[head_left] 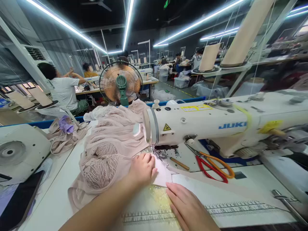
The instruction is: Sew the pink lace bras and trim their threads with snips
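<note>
A white sewing machine (192,118) stands in front of me, its needle area just beyond my left fingertips. My left hand (143,169) is closed, its bent fingers pressed on the edge of a beige lace bra (101,163) beside the presser foot. Some of the cloth under those fingers is hidden. Lower and to the right, my right hand (186,205) lies flat with fingers extended, its fingertips at the near edge of a pale fabric piece (162,175). A narrow beige strip (204,178) runs from the needle area toward the right.
Red-and-orange-handled scissors (214,165) and a wooden-handled tool (179,163) lie under the machine arm. A printed ruler (149,218) crosses the front of the table. Beige garments (120,118) are piled behind. A fan (121,81) and a seated person (64,89) are beyond.
</note>
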Demonstrator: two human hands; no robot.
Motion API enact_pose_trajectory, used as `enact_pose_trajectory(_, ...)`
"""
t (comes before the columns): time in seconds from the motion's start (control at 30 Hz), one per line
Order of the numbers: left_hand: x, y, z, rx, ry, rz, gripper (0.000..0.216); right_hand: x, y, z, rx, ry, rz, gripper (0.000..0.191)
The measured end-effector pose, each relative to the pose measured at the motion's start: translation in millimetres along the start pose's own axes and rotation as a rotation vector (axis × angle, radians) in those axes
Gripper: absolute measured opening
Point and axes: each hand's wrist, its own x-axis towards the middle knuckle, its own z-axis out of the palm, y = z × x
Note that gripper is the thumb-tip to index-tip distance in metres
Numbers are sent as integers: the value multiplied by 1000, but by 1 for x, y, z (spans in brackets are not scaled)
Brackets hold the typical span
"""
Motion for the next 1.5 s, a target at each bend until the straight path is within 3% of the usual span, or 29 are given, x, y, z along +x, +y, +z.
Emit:
enact_pose_trajectory(0.33,11,-10,6,-13,35,43,37,5,-5,7,34,-33,48,33)
enact_pose_trajectory(0.47,15,-15,-3,-15,50,77,32,15,-11,10,72,29,88,30)
enact_pose_trajectory(0.63,-6,-1,-19,0,52,147,31,34,-23,20,171,102,184,28)
enact_pose_trajectory(0.83,-30,9,-14,20,-92,200,40,43,-31,29,205,141,234,30)
enact_pose_trajectory(1.07,-23,-8,-11,-71,-5,324,36,43,-29,29,169,184,223,26)
enact_pose_trajectory(1.3,-13,-29,3,-57,66,353,35,46,-28,26,112,165,192,29)
enact_pose_trajectory(1.5,-3,-39,-1,-32,69,334,32,44,-24,23,89,133,155,29)
